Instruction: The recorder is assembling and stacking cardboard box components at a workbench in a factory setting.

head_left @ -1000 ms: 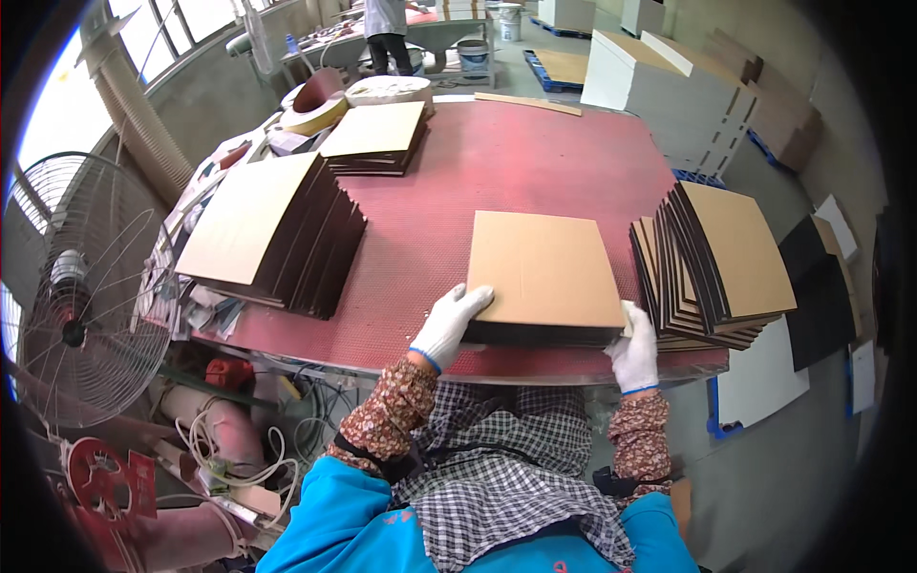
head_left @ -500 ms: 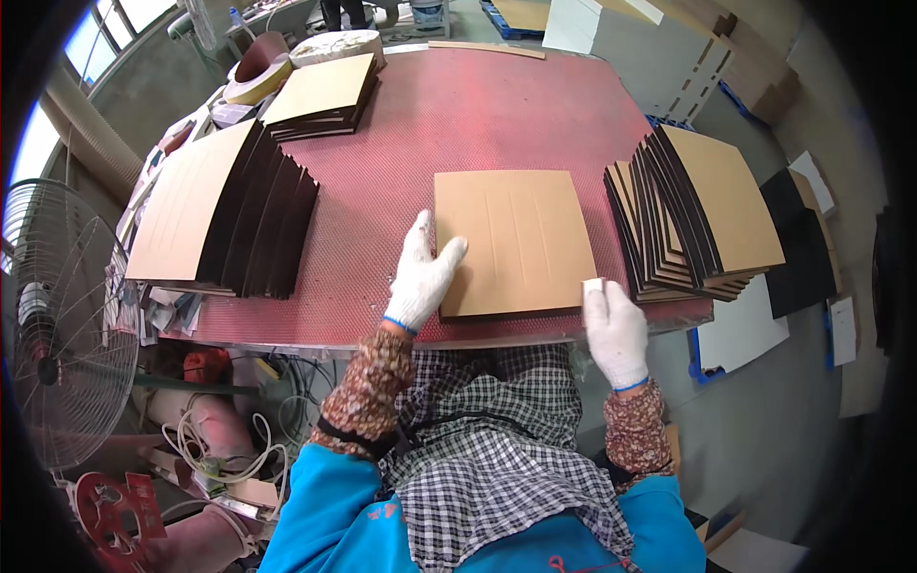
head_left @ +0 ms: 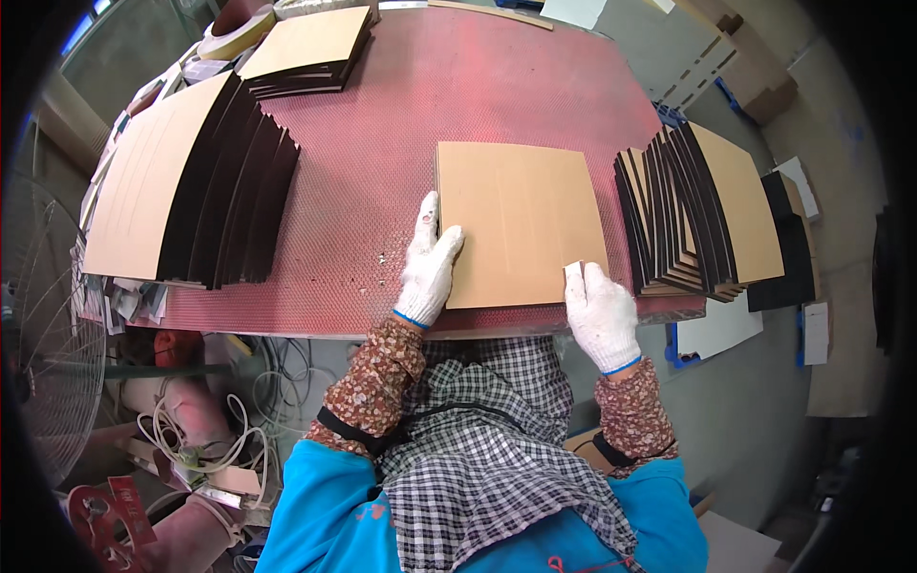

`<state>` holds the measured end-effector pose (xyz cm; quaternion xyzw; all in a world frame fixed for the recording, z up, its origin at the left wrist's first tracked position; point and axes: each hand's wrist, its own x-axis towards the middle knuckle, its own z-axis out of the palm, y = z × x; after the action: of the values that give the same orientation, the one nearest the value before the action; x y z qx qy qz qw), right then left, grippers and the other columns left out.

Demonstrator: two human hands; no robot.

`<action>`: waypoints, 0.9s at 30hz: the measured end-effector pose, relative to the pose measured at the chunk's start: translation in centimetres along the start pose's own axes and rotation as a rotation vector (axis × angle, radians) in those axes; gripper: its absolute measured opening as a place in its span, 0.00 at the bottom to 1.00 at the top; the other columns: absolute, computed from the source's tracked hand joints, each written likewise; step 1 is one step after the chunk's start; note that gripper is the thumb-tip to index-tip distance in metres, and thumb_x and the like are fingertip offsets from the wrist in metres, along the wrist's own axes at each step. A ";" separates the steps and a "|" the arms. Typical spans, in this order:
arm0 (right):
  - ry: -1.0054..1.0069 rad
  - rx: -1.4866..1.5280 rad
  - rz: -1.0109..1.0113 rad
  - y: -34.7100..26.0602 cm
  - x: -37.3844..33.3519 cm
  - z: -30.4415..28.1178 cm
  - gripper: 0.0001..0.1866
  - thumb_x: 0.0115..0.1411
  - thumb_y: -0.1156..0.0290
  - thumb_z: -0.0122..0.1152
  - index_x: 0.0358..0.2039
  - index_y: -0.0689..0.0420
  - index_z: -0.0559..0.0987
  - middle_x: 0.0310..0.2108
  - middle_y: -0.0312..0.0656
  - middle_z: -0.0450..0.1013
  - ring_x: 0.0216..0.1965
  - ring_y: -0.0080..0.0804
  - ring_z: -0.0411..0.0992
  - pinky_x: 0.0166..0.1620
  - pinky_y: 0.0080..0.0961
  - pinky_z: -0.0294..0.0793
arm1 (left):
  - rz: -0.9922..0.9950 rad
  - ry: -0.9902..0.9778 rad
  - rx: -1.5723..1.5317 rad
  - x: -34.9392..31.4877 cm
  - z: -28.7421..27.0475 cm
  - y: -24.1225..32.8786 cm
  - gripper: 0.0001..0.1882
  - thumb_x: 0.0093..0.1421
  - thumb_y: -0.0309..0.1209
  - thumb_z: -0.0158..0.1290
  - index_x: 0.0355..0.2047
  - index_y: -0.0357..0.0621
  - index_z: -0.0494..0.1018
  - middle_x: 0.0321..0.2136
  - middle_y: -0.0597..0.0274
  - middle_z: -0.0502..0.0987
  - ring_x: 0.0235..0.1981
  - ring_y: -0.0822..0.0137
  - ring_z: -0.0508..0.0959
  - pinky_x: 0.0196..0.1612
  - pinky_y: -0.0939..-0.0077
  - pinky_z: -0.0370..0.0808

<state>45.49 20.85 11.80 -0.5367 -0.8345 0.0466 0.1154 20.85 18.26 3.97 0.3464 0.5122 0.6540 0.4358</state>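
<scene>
A tan rectangular board (head_left: 521, 215) with dark edges lies flat on the red table in front of me; whether it is one or several stacked I cannot tell. My left hand (head_left: 430, 267), in a white knit glove, lies along its left edge. The fingers are stretched out along the side and the thumb rests on the top face. At the near right corner, my gloved right hand (head_left: 602, 310) is closed on a small whitish flat piece (head_left: 573, 269), its fingers over the board's surface. What that piece is I cannot make out.
Dark-edged tan boards lean in a left stack (head_left: 158, 181) and a right stack (head_left: 740, 205). Behind the left one lies a smaller pile (head_left: 306, 43). The textured red table (head_left: 373, 191) ends just before my apron. A wire fan (head_left: 57, 353) stands at lower left, near hoses (head_left: 201, 444).
My right hand has shifted left, from beside the board's right edge to over its near corner. My left hand stays at the left edge. The whole view has tilted slightly.
</scene>
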 end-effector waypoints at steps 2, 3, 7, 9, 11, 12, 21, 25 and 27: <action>0.025 -0.026 -0.083 -0.3 0.5 -0.3 0.14 0.72 0.59 0.50 0.37 0.56 0.75 0.23 0.51 0.77 0.27 0.53 0.79 0.30 0.49 0.78 | -0.004 -0.004 -0.034 -0.2 -0.1 0.3 0.38 0.70 0.28 0.49 0.75 0.32 0.46 0.72 0.43 0.59 0.70 0.56 0.63 0.71 0.66 0.62; 0.060 -0.049 -0.169 -0.3 0.9 -0.2 0.14 0.73 0.59 0.50 0.37 0.56 0.75 0.22 0.52 0.77 0.26 0.53 0.78 0.30 0.49 0.78 | 0.003 -0.009 -0.066 -0.3 -0.1 0.4 0.38 0.70 0.28 0.49 0.75 0.32 0.46 0.72 0.44 0.59 0.70 0.57 0.63 0.70 0.66 0.62; 0.006 -0.087 -0.083 1.1 3.8 1.8 0.16 0.73 0.57 0.48 0.37 0.56 0.75 0.22 0.52 0.76 0.26 0.55 0.78 0.32 0.52 0.78 | -0.020 -0.022 -0.186 -0.4 0.2 0.4 0.38 0.71 0.26 0.49 0.75 0.33 0.45 0.72 0.45 0.59 0.70 0.59 0.63 0.70 0.67 0.63; 0.026 -0.101 -0.120 2.4 5.8 3.1 0.16 0.72 0.57 0.47 0.37 0.57 0.75 0.23 0.52 0.77 0.27 0.56 0.79 0.32 0.52 0.78 | -0.002 -0.027 -0.203 -0.3 0.4 0.1 0.38 0.71 0.25 0.48 0.75 0.33 0.45 0.72 0.45 0.58 0.69 0.59 0.64 0.69 0.68 0.64; 0.044 -0.116 -0.189 2.2 8.2 3.2 0.16 0.72 0.58 0.47 0.36 0.56 0.75 0.29 0.53 0.79 0.29 0.55 0.79 0.33 0.52 0.79 | 0.000 -0.018 -0.180 -0.3 0.3 -0.2 0.38 0.71 0.25 0.49 0.75 0.32 0.45 0.72 0.45 0.58 0.69 0.59 0.64 0.69 0.68 0.64; 0.047 -0.113 -0.190 2.3 9.3 3.3 0.16 0.72 0.58 0.47 0.36 0.56 0.75 0.29 0.53 0.79 0.29 0.55 0.79 0.33 0.52 0.79 | -0.001 -0.015 -0.162 -0.3 0.2 -0.2 0.38 0.70 0.25 0.49 0.75 0.32 0.45 0.72 0.45 0.58 0.69 0.59 0.64 0.69 0.68 0.64; 0.076 -0.201 -0.319 3.7 17.2 5.3 0.16 0.69 0.59 0.47 0.40 0.57 0.78 0.36 0.54 0.79 0.38 0.56 0.80 0.41 0.52 0.80 | 0.016 -0.019 -0.045 -0.1 0.0 -0.2 0.38 0.71 0.31 0.49 0.75 0.31 0.47 0.73 0.41 0.55 0.73 0.55 0.59 0.73 0.65 0.58; 0.061 -0.184 -0.309 2.0 15.6 4.0 0.16 0.70 0.60 0.47 0.40 0.57 0.78 0.36 0.52 0.78 0.37 0.55 0.80 0.41 0.51 0.80 | 0.008 -0.022 0.042 -0.1 -0.5 -0.2 0.38 0.71 0.31 0.49 0.75 0.31 0.47 0.73 0.41 0.55 0.73 0.55 0.59 0.72 0.65 0.59; 0.045 -0.121 -0.251 1.4 13.3 3.1 0.14 0.70 0.62 0.47 0.39 0.57 0.78 0.35 0.53 0.77 0.35 0.54 0.80 0.40 0.50 0.80 | -0.027 0.025 -0.070 -0.2 -0.1 0.2 0.37 0.69 0.27 0.50 0.74 0.30 0.50 0.71 0.42 0.61 0.70 0.57 0.64 0.70 0.67 0.64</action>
<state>40.76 33.62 10.41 -0.4352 -0.8935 -0.0306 0.1061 20.85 18.02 4.13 0.3156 0.4990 0.6699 0.4501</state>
